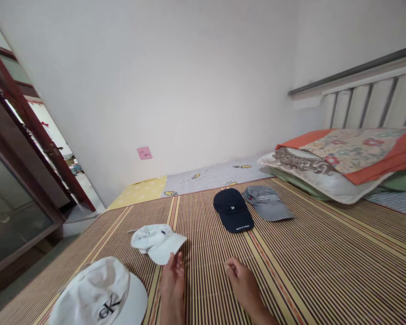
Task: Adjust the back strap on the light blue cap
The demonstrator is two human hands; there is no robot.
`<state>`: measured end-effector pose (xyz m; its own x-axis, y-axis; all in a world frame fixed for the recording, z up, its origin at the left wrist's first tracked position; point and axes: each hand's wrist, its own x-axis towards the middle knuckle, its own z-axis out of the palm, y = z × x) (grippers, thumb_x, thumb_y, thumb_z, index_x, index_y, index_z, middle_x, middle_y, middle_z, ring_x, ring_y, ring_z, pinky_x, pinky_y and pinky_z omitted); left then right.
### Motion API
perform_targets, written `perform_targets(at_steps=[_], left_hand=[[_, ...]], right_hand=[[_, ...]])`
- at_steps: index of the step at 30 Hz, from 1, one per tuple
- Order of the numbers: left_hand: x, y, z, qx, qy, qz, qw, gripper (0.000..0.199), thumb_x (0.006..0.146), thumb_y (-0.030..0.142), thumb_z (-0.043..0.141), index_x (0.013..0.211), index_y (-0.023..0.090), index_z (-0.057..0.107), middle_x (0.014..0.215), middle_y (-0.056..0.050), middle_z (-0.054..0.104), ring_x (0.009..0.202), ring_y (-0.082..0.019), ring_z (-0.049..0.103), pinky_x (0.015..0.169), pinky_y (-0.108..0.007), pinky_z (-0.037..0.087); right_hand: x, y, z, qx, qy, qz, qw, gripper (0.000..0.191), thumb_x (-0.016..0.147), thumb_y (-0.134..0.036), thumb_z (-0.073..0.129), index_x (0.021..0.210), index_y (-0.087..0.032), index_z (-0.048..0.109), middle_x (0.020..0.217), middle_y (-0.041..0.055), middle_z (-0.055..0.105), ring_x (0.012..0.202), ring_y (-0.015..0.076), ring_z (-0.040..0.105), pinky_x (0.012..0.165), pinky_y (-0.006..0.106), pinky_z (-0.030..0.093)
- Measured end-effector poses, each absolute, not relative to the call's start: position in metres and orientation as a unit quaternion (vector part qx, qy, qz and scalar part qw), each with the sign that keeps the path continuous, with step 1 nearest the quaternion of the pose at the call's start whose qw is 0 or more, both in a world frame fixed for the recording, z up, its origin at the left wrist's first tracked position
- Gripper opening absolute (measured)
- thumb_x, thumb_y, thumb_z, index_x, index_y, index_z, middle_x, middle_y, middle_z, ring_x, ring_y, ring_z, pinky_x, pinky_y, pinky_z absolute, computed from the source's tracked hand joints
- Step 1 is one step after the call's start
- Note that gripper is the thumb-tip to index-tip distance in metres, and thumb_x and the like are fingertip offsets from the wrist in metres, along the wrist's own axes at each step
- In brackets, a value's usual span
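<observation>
Four caps lie on a striped bamboo mat (203, 234). My left hand (173, 273) is at the brim of a small white cap (159, 241), its fingertips by the brim's lower edge; whether they grip it is hard to tell. The fingers look partly spread. My right hand (240, 277) rests over the mat with curled fingers and nothing visible in them. Beyond it lie a navy cap (230, 208) and, beside that, a grey cap (267, 202). At the lower left sits a larger white cap (94, 293) with black letters.
Pillows with a floral, orange-edged cover (365, 149) are stacked at the right, below a radiator (372, 104). A pink note (144, 153) is on the white wall. A dark red door frame (54, 149) stands at the left.
</observation>
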<state>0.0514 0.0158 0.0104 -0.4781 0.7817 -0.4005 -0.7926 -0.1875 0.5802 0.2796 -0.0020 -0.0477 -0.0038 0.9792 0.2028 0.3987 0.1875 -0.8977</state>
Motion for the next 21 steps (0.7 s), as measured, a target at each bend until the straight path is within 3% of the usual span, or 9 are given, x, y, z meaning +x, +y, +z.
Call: perform_targets(at_steps=[6, 11, 16, 21], left_hand=[[0.107, -0.008, 0.015, 0.019, 0.362, 0.736, 0.571, 0.015, 0.092, 0.000, 0.062, 0.095, 0.014, 0.066, 0.072, 0.000, 0.073, 0.058, -0.010, 0.071, 0.051, -0.016, 0.054], [0.138, -0.027, 0.025, 0.038, 0.339, 0.692, 0.637, 0.013, 0.089, 0.000, 0.064, 0.091, 0.012, 0.068, 0.075, -0.004, 0.075, 0.062, -0.014, 0.072, 0.053, -0.020, 0.055], [0.173, -0.041, 0.003, 0.045, 0.324, 0.655, 0.681, 0.016, 0.082, 0.002, 0.074, 0.094, 0.013, 0.074, 0.087, -0.008, 0.080, 0.063, -0.014, 0.072, 0.057, -0.023, 0.055], [0.209, -0.052, -0.043, 0.092, 0.320, 0.599, 0.729, 0.031, 0.073, 0.021, 0.089, 0.100, 0.015, 0.075, 0.093, -0.012, 0.082, 0.062, -0.017, 0.073, 0.051, -0.022, 0.051]], right_hand=[[0.277, 0.001, -0.046, -0.515, -0.558, 0.416, 0.500, 0.034, 0.087, -0.056, 0.054, 0.080, -0.024, 0.064, 0.069, 0.0029, 0.068, 0.058, 0.0216, 0.061, 0.056, 0.031, 0.040], [0.282, 0.012, -0.045, -0.494, -0.461, 0.518, 0.525, 0.063, 0.086, -0.078, 0.047, 0.088, -0.019, 0.070, 0.076, 0.0096, 0.075, 0.054, 0.0205, 0.065, 0.050, 0.030, 0.046], [0.302, 0.021, -0.038, -0.368, -0.262, 0.709, 0.541, 0.064, 0.084, -0.078, 0.062, 0.095, -0.015, 0.075, 0.082, 0.0138, 0.080, 0.067, 0.0235, 0.074, 0.065, 0.034, 0.057], [0.314, 0.023, -0.030, -0.315, -0.167, 0.762, 0.541, 0.051, 0.081, -0.063, 0.071, 0.097, -0.014, 0.077, 0.094, 0.0147, 0.083, 0.098, 0.0341, 0.078, 0.083, 0.041, 0.060]])
